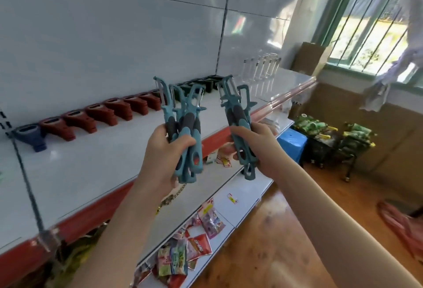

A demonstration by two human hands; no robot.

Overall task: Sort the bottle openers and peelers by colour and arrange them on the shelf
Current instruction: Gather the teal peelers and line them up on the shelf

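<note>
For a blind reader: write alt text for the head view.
The left hand and right hand each grip a bunch of teal peelers, blades up, before a white shelf. Red bottle openers line it, a blue opener at the left end.

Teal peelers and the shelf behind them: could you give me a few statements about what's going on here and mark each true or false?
1. Each hand holds a bunch of teal peelers. True: the left hand and the right hand both grip some.
2. The peelers' blades point down. False: the blades point up.
3. Every opener on the shelf is blue. False: most are red openers, with one blue opener at the left end.
4. Snack packets lie on the lower shelf. True.
</note>
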